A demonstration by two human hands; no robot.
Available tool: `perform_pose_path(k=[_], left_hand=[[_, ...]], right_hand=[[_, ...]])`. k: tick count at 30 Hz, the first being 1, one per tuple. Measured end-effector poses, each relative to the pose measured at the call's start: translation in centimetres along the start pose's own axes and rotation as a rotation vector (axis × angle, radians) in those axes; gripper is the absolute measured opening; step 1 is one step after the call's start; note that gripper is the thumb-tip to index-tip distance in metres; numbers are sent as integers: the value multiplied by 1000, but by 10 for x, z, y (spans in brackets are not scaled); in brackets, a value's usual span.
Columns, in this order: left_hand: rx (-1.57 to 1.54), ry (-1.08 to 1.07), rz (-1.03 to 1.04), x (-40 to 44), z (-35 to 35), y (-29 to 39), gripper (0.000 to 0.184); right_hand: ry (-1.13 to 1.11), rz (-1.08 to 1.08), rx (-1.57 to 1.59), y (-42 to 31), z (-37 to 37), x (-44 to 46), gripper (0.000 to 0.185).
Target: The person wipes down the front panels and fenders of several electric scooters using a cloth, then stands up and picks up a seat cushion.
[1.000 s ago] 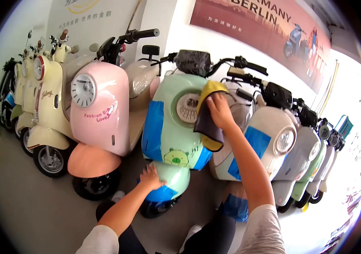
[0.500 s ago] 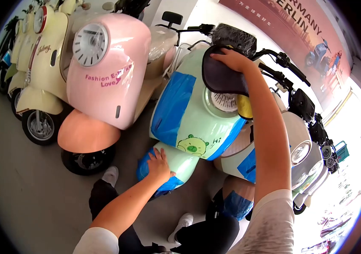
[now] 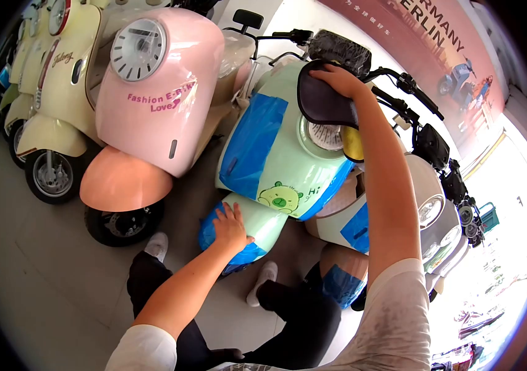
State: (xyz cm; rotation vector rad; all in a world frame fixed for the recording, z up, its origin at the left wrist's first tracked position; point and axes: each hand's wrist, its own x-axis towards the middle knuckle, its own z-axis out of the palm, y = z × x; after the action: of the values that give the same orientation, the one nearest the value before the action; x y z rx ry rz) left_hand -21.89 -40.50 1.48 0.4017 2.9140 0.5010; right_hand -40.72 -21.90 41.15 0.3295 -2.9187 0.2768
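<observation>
A mint green scooter point(image 3: 263, 148) with blue film and a bear drawing stands in front of me. My left hand point(image 3: 231, 229) lies with fingers spread on its front fender point(image 3: 259, 224). High on the front panel, beside the handlebar, my right hand point(image 3: 339, 80) presses a dark grey and yellow cloth point(image 3: 325, 104) against the surface. The cloth covers the top of the round headlight point(image 3: 326, 136). The fingertips of my right hand rest on the cloth's upper part.
On the left are a pink scooter point(image 3: 158, 99) with an orange fender and cream scooters point(image 3: 59, 93). More scooters point(image 3: 421, 185) line the right side. A poster point(image 3: 436, 55) hangs on the wall behind. My legs and white shoes point(image 3: 266, 281) are below.
The view has tilted down and shifted. My right hand has moved the cloth from the headlight's side to above it. My left hand stays on the fender.
</observation>
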Motion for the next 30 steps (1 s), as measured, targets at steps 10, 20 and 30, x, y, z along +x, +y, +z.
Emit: perform_pose_path(k=[10,20,30], left_hand=[[-3,-21,9,3,3,-2,122],[24,1,9,2,5,-3,123],[-7,37,12,-2,0,-1,117]], right_hand=[[113,-12,-22,-3,-1,-7,69],[291,236,-92,14,10,-3,74],[410,31,428,75,16,-73,71]])
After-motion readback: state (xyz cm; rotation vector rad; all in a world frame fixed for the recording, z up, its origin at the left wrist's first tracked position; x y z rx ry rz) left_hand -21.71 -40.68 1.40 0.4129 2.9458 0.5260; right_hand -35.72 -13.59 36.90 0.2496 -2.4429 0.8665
